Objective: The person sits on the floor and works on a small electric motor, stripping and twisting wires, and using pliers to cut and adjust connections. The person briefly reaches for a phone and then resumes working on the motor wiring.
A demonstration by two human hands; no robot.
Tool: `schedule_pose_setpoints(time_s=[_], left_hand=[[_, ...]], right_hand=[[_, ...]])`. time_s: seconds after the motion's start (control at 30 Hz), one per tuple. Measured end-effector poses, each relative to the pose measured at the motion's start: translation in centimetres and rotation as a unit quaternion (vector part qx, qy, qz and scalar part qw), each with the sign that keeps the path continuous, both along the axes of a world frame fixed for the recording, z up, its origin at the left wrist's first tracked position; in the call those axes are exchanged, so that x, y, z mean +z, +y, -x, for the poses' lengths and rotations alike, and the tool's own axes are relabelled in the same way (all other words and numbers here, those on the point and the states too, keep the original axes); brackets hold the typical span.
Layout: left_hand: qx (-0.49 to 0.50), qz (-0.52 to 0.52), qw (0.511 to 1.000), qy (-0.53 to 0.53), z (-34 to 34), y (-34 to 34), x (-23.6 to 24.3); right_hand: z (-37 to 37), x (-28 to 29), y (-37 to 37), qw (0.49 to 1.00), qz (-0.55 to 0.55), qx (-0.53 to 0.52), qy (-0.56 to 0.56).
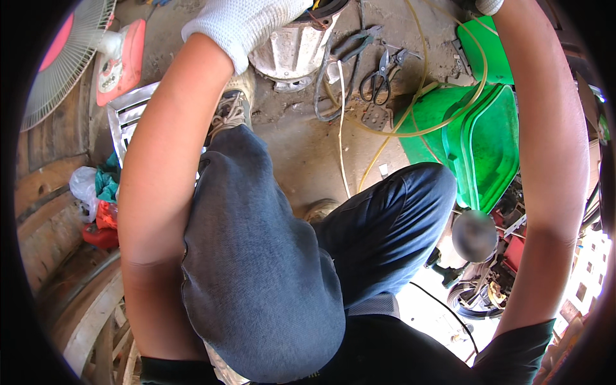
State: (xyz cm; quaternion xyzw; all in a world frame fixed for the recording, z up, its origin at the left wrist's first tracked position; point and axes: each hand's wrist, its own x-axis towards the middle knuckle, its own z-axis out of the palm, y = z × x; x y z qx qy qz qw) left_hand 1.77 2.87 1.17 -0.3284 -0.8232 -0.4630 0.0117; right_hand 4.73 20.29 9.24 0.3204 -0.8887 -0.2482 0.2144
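Note:
My left hand [247, 22], in a white knit glove, reaches to the top of a whitish ribbed metal motor housing [292, 52]. The glove lies against the housing's open upper rim, where a red and a yellow wire show. The top picture edge cuts off its fingers, so their grip is hidden. Of my right hand [489, 6], only a bit of glove shows at the top right, above a green plastic bin [478, 131]; its fingers are out of sight. Pliers [358, 42] and black-handled scissors [378, 80] lie on the floor right of the housing.
A pink fan base [120, 64] stands at the left beside a metal rack [122, 115]. Yellowish tubing [423, 58] loops across the floor and over the green bin. A pale cord [342, 128] runs toward my knees. Coiled cable [471, 301] and scrap lie at the lower right.

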Motion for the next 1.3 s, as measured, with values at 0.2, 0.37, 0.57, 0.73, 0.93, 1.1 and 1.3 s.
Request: schedule_pose_setpoints(time_s=[0.2,0.37,0.57,0.73,0.93,1.1,1.3], left_hand=[[0.026,0.078,0.993,-0.086,-1.5,-1.3,1.7],[-0.122,-0.093,0.953,-0.261,0.4,-1.4,-1.6],[-0.037,-0.058,0.941,-0.332,0.5,-3.2,2.2],[-0.048,-0.057,0.974,-0.212,-0.2,-1.2,0.6],[-0.027,-0.06,0.99,-0.121,-0.5,-1.5,-2.1],[-0.041,-0.044,0.986,-0.154,-0.7,-1.3,-3.2],[-0.034,-0.024,0.989,-0.144,-0.6,-1.6,-3.3]], right_hand=[[2.4,-0.5,1.0,0.992,0.038,0.116,-0.017],[2.9,-3.1,1.7,0.987,0.115,0.115,0.009],[3.3,-2.5,0.3,0.991,0.096,0.097,-0.014],[1.8,-1.7,0.0,0.994,0.102,0.016,-0.044],[1.0,-1.6,-0.3,0.981,0.174,-0.023,-0.087],[-0.7,-0.8,-0.6,0.939,0.295,-0.088,-0.151],[-2.1,-0.2,-0.8,0.894,0.373,-0.148,-0.2]])
